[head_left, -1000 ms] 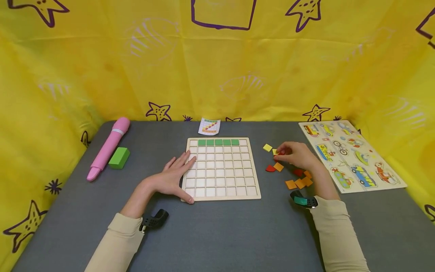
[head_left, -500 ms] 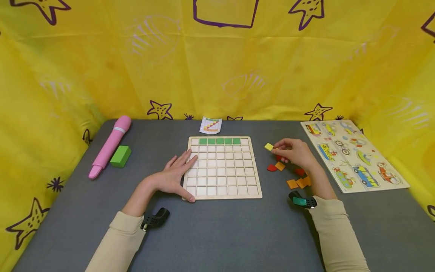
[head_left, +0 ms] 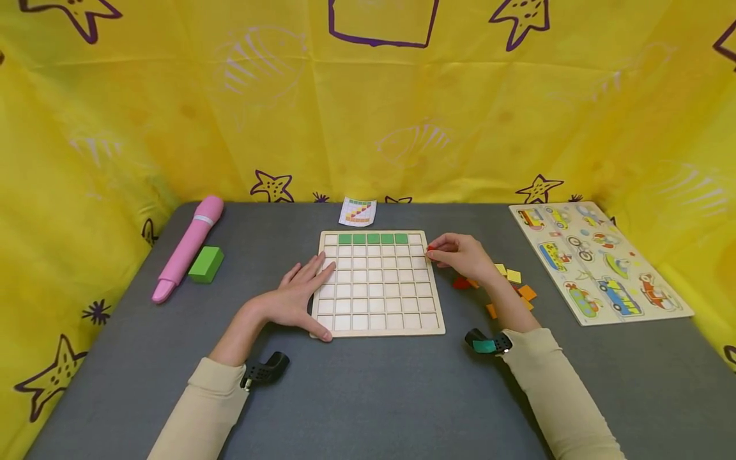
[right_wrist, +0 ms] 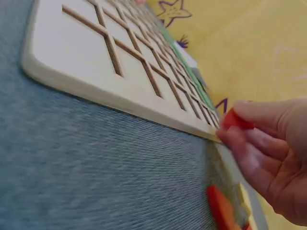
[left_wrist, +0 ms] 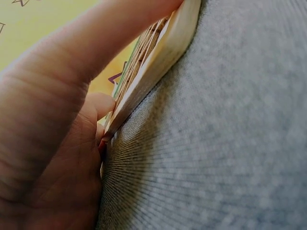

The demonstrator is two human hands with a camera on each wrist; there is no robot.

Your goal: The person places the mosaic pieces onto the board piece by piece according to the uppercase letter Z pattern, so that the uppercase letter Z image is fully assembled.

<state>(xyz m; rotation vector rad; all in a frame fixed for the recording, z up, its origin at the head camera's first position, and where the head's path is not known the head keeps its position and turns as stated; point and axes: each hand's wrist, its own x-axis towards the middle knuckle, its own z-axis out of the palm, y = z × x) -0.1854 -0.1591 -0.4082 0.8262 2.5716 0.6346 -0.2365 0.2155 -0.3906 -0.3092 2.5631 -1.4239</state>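
Note:
A square wooden grid board (head_left: 375, 332) lies mid-table, with several green tiles (head_left: 374, 239) along its far row. My left hand (head_left: 290, 303) rests spread on the board's left edge, fingers straight and thumb at the near corner. At the board's right edge, my right hand (head_left: 460, 255) pinches a small red piece (right_wrist: 236, 120) between thumb and fingertips. Loose yellow tiles (head_left: 513, 276), orange tiles (head_left: 527, 292) and a red piece with a curved edge (head_left: 460, 283) lie on the table by the right wrist, some of them hidden under the forearm.
A small card with a coloured grid pattern (head_left: 358, 212) lies behind the board. To the left are a pink microphone-like toy (head_left: 188, 249) and a green block (head_left: 206, 264). A picture puzzle board (head_left: 598, 262) lies at the right. A yellow curtain (head_left: 368, 115) hangs around the table.
My right hand has moved left from the loose tiles to the board's right edge, carrying the red piece. My left hand stays on the board.

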